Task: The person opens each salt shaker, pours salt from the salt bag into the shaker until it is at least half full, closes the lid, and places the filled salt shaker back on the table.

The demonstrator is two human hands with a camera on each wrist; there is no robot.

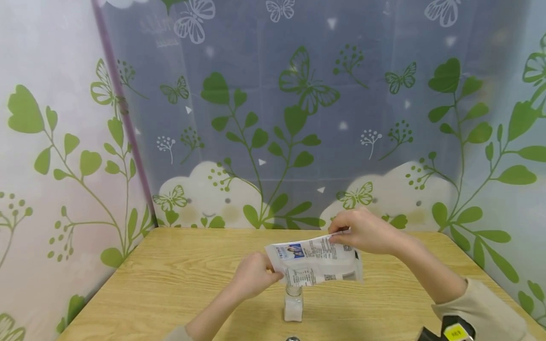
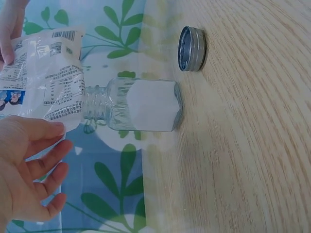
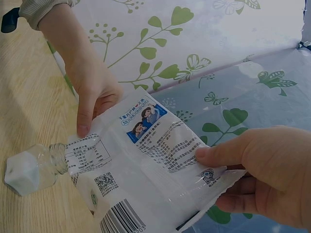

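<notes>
A white printed plastic pouch [image 1: 317, 259] is held tilted over the mouth of a small glass jar [image 2: 146, 105]. White powder or fine grains fill part of the jar, which stands upright on the table. My left hand [image 1: 256, 275] pinches the pouch at one corner by the jar's mouth, thumb on the printed side, the other fingers loosely bent. My right hand [image 3: 262, 174] pinches the pouch's upper edge at the far end. The pouch covers the jar's opening, so whether anything flows is hidden. A silver metal lid [image 2: 192, 49] lies on the table near the jar's base.
The wood-grain table [image 1: 170, 270] reaches back to a hanging printed cloth [image 1: 256, 118] with leaves and butterflies, with side cloths at left and right. A black object with a yellow label [image 1: 456, 331] shows at the lower right, beside the right sleeve.
</notes>
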